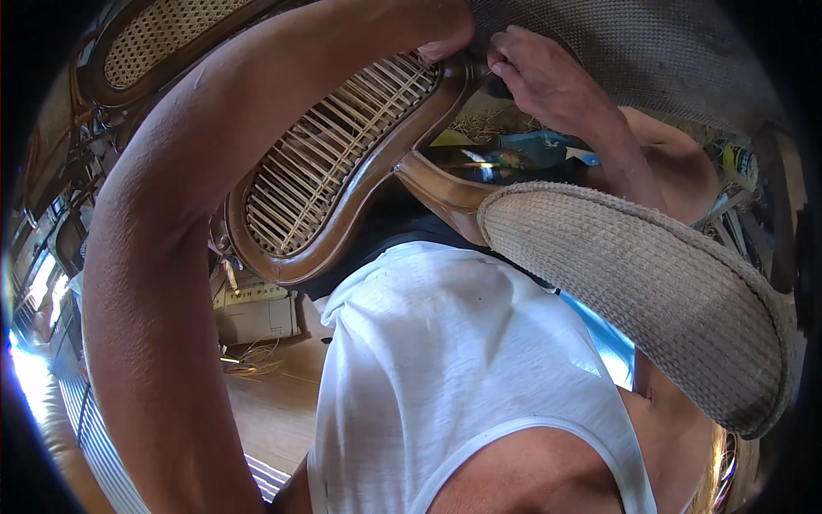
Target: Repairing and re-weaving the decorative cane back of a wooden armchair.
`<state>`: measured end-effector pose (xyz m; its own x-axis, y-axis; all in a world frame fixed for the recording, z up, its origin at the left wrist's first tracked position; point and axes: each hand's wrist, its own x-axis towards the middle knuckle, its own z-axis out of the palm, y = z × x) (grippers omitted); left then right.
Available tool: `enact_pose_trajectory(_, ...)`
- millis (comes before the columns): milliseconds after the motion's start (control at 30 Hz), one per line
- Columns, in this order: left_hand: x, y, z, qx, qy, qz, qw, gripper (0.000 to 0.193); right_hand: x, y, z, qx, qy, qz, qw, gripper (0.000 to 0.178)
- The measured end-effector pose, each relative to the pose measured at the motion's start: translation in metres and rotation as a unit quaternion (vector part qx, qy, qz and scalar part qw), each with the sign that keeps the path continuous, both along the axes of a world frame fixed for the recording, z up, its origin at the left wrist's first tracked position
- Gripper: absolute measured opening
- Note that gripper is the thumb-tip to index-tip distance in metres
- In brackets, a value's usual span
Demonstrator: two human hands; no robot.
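A curved brown wooden chair frame lies across my lap, with rows of pale cane strands strung over its rounded opening. My left arm arches over this panel. Only part of my left hand shows at the panel's far end, and its fingers are hidden. Close by, to the right, my right hand is closed, thumb against curled fingers, beside the wooden rim. What it pinches, if anything, is too small to make out. A long woven beige pad joins the frame's right branch and reaches toward me.
Another wooden frame with a finished cane mesh stands at the far left. A dark woven surface fills the far right. A cardboard box and loose cane strips lie on the floor, left. A yellow-green container stands at right.
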<state>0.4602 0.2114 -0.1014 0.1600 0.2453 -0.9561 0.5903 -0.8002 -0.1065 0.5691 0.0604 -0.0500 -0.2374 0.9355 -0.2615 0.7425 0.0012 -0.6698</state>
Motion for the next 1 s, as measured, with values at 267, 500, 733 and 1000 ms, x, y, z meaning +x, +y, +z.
enact_pose_trajectory(267,-0.004,-0.003,0.011,-0.007,-0.050,-0.052,0.997,0.031,-0.001,0.000,0.003,-0.014,-0.006,-0.010,1.000,0.016)
enact_pose_trajectory(500,-0.056,-0.016,0.039,0.003,-0.162,-0.075,0.984,0.031,-0.002,0.001,-0.005,0.013,0.019,-0.013,1.000,0.014)
enact_pose_trajectory(733,-0.077,-0.043,0.061,0.067,-0.216,0.009,0.974,0.032,-0.009,0.004,-0.017,0.040,0.001,-0.024,0.999,0.016)
enact_pose_trajectory(1000,-0.033,-0.055,0.052,0.077,-0.201,-0.144,0.966,0.032,0.000,0.008,-0.040,0.143,-0.014,0.084,0.986,0.018)
